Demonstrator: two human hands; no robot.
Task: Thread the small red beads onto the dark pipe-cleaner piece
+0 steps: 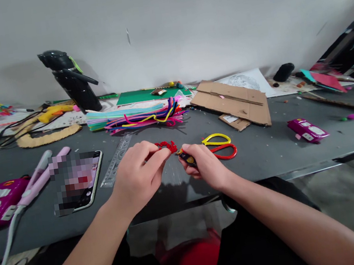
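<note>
My left hand [137,168] is closed in a pinch on a curled, fuzzy red pipe cleaner [166,145], held just above the grey table. Wrapped in my right hand [203,164] is a small dark lighter [188,159] with yellow markings. Its metal tip points at the red piece, close to the left fingertips; no flame shows. Scissors [225,152] with one yellow and one red handle lie just beyond my right hand, which hides their blades.
A phone [86,180], a clear ruler [115,163] and a pink hair straightener [43,175] lie to the left. Bundled pipe cleaners [142,116] and flat cardboard [232,103] lie behind. A black flask [74,85] stands by the wall; a purple power block [308,130] sits right.
</note>
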